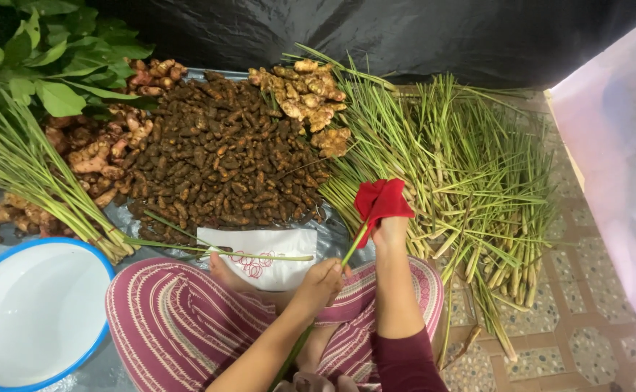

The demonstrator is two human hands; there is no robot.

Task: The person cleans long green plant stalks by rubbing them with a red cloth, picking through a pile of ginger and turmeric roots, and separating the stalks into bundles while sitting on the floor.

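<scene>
Head view, looking down at a seated person's lap in striped pink trousers. Left hand (pixel 321 282) is curled shut around a green stalk (pixel 355 245), gripping it low. Right hand (pixel 390 231), just above and beside the left, pinches a red cloth (pixel 380 200) against the stalk's upper end, fingers closed. Stalk runs long and slanted, from near the lap up and away to the right, tip pointing toward a heap of cut green stalks (pixel 470 181) beyond the right hand. Beyond the left hand lies a white bag (pixel 260 254), then a mound of brown roots (pixel 223 160). Far to the left of both hands sits a blue-rimmed white basin (pixel 101 266); nothing shows inside it.
</scene>
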